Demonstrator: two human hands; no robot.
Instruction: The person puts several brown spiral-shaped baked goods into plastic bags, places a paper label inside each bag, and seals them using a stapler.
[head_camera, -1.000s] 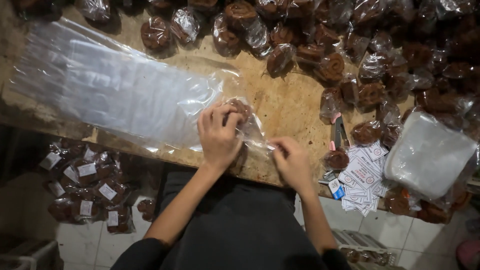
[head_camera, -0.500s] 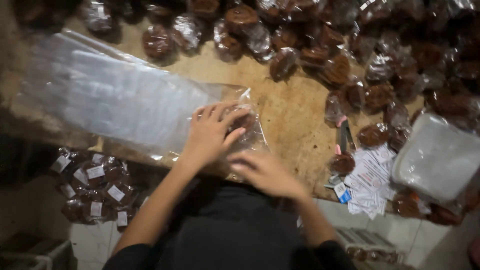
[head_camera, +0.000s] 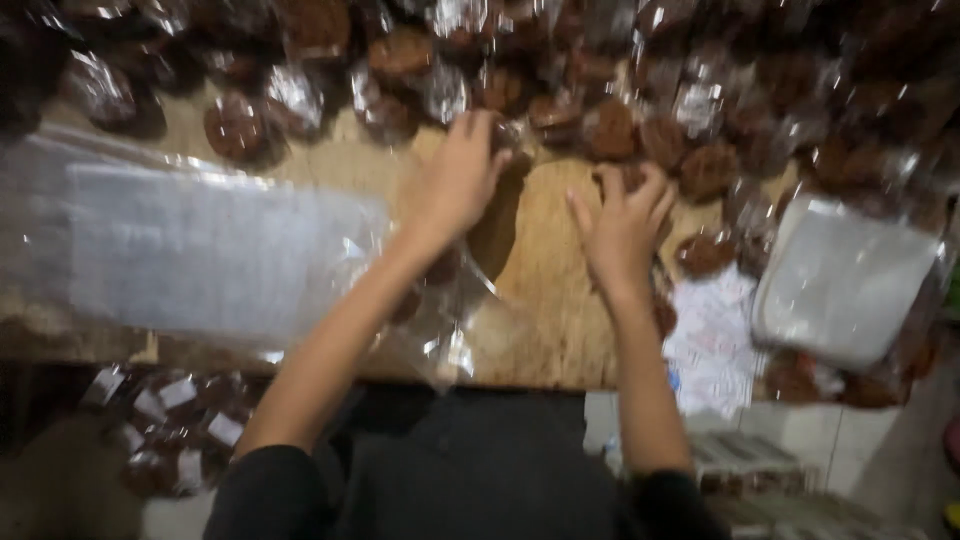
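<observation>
Wooden table (head_camera: 545, 300) under dim light; both hands' fingers spread on wrapped brown cakes (head_camera: 610, 130), grip unclear.

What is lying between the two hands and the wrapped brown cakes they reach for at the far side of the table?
Nothing visible. The left hand and the right hand are already at the near edge of the wrapped brown cakes; only bare wooden table lies beneath them. Blur hides the fingertips.
</observation>
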